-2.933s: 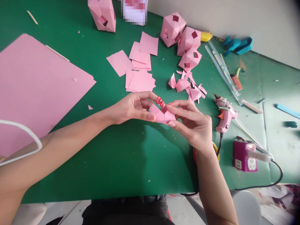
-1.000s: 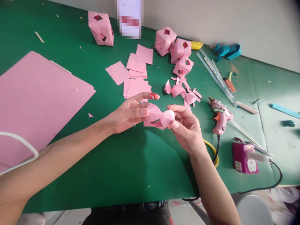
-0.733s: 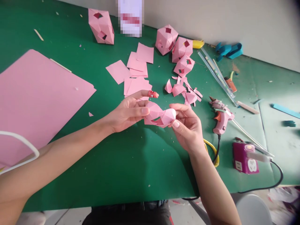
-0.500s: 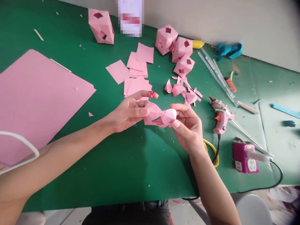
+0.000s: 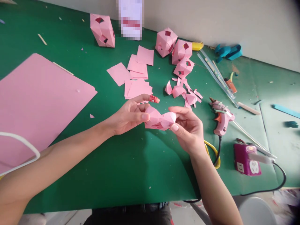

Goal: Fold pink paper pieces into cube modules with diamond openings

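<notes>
Both my hands hold a folded pink paper piece (image 5: 159,118) a little above the green table (image 5: 131,162). My left hand (image 5: 127,115) pinches its left end with thumb and fingers, and the index finger with a red patterned tip sticks out above. My right hand (image 5: 187,126) grips the right end with thumb below and fingers on top. Just beyond my hands lie loose pink paper squares (image 5: 137,78) and small folded pink scraps (image 5: 184,92).
A large pink sheet (image 5: 39,97) covers the left. Several folded pink paper cubes (image 5: 103,26) (image 5: 174,47) stand at the back. On the right lie a pink glue gun (image 5: 221,117), glue sticks (image 5: 217,76), a purple power socket (image 5: 247,157) with a black cable, and blue items (image 5: 228,51).
The paper piece between my hands has been pressed into a more compact shape. Both hands stay in the same place; the view has shifted slightly.
</notes>
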Demonstrator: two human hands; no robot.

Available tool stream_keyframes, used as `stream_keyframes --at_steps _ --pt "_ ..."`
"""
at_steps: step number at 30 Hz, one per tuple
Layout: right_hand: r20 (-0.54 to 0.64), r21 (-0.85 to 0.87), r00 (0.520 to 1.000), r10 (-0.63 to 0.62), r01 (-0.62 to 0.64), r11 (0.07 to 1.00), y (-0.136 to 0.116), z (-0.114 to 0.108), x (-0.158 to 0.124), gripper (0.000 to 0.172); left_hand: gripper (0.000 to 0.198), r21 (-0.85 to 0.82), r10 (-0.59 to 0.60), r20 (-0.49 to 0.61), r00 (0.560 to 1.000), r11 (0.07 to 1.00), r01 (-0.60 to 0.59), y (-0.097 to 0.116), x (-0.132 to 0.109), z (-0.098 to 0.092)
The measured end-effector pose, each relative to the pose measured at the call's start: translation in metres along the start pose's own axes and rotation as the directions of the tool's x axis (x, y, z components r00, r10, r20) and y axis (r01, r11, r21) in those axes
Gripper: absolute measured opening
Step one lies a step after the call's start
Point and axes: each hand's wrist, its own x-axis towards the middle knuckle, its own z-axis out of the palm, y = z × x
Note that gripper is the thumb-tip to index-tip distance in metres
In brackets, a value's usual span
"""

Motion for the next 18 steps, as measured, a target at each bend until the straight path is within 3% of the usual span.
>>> stream_keyframes --at_steps 10,18 --pt "-0.012 0.015 0.998 -0.065 0.065 0.998 0.0061 -0.0029 -0.0008 0.038 0.047 -0.011 0.002 -0.112 0.994 1.0 -0.004 0.0006 0.0027 0.002" --pt "-0.018 0.029 0.999 -0.032 0.032 0.999 0.0062 -0.0007 -0.0005 0.035 0.044 0.001 -0.009 -0.021 1.0 1.0 0.009 -0.0029 -0.0001 -0.0026"
